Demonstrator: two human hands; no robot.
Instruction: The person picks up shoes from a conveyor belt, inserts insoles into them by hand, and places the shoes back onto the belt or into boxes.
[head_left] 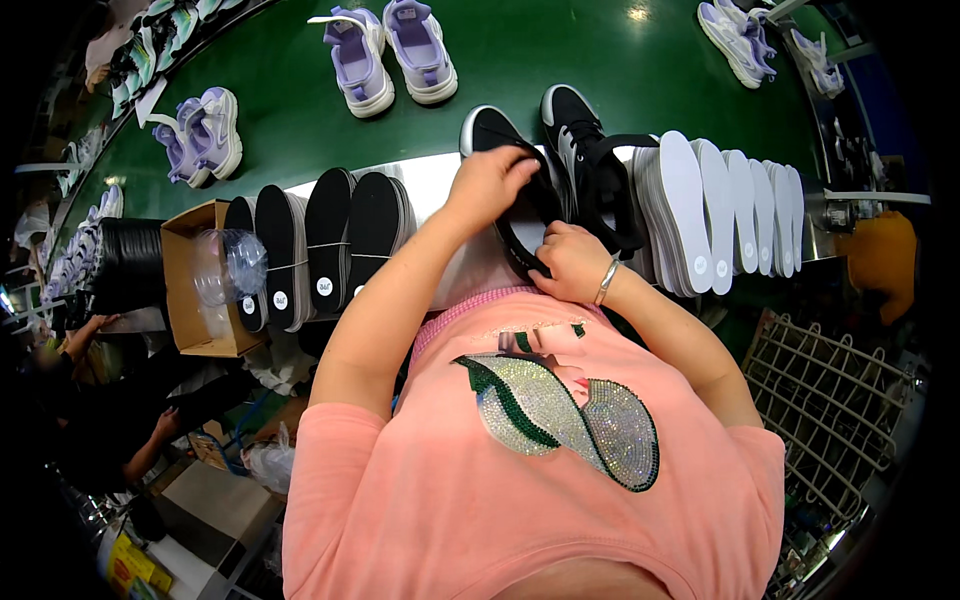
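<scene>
Black uppers with silver toes mark the pair in the head view: the left shoe [538, 200] and right shoe [590, 165] lie side by side at the near edge of the green table [560, 45]. Their toes point far, which seems to keep both mouths within easy reach of the body. The right hand [583, 262] is clamped on the left shoe's heel rim, likely to steady it. The left hand [485, 188] bends over the same shoe's collar, thumb and fingers near each other; its own knuckles hide whether it pinches anything, so I cannot tell. A black strap [628, 143] runs right from the right shoe to the white insoles [678, 200], which stand just beside it and leave little room on that side.

Left of the pair, black insoles [325, 215] stand in stacks, some banded, probably to keep them together; the left forearm passes in front of the nearest stack. Farther left, a box [215, 340] holds clear plastic [245, 260]. Lilac shoes [350, 65] sit on the far side, and a wire rack [820, 400] is near right.
</scene>
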